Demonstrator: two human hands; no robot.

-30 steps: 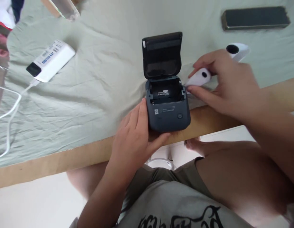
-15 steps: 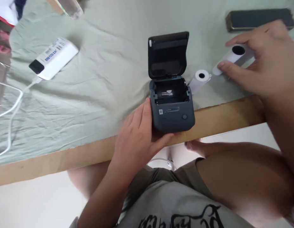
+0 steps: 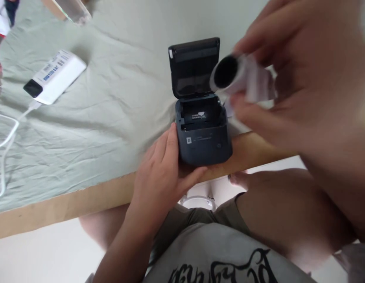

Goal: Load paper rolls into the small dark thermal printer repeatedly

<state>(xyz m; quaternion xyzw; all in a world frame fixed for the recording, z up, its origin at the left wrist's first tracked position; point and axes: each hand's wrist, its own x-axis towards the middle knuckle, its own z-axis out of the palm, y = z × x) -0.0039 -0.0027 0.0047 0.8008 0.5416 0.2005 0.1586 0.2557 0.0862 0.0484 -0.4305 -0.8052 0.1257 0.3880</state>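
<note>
Centre of frame: small dark printer (image 3: 203, 135) sits at the near edge of the surface (image 3: 67, 200), on a pale green cloth (image 3: 111, 98). Its lid (image 3: 194, 65) stands open and upright at the back; the paper bay below it is bare, with a small label showing inside.

Left hand (image 3: 161, 173), lower centre: closed around the printer's left side and front corner, fingers flat against the left wall, thumb along the front base. Firm contact.

Right hand (image 3: 303, 86), upper right, large and blurred, raised close to the camera: fingers and thumb pinched on a white paper roll (image 3: 238, 76). The roll is held off the surface, above and to the right of the open bay, its dark hollow core facing the camera, a loose end of paper trailing to the right under the fingers.

Upper left: white power bank (image 3: 54, 76) lying on the cloth, white cable (image 3: 5, 133) running from it to the left edge of the frame.
</note>
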